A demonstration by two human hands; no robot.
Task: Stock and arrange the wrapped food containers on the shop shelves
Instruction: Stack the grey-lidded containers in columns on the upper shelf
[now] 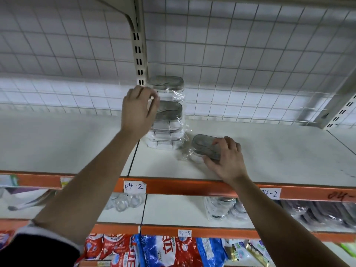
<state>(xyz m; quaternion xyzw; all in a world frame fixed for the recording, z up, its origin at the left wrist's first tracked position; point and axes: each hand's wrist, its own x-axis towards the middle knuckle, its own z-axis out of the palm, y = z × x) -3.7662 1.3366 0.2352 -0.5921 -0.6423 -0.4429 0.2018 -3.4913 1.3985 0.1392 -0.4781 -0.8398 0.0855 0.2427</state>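
Two stacks of clear-wrapped white containers with grey oval lids stand on the top shelf (pixel 269 151), a taller back stack (pixel 169 87) and a front stack (pixel 169 120). My left hand (pixel 138 108) is raised against their left side, fingers curled at the wrap of the upper containers. A single wrapped container (pixel 202 147) lies on the shelf to the right of the stacks. My right hand (pixel 225 158) grips it from the right, fingers over its grey lid and thumb under its front edge.
A wire grid backs the shelf, with slotted uprights (pixel 139 54) behind the stacks and at the far right (pixel 341 110). The orange shelf edge (pixel 173 186) carries paper labels. Glass jars (pixel 219 208) sit on the shelf below, and snack bags (pixel 154 249) hang lower down.
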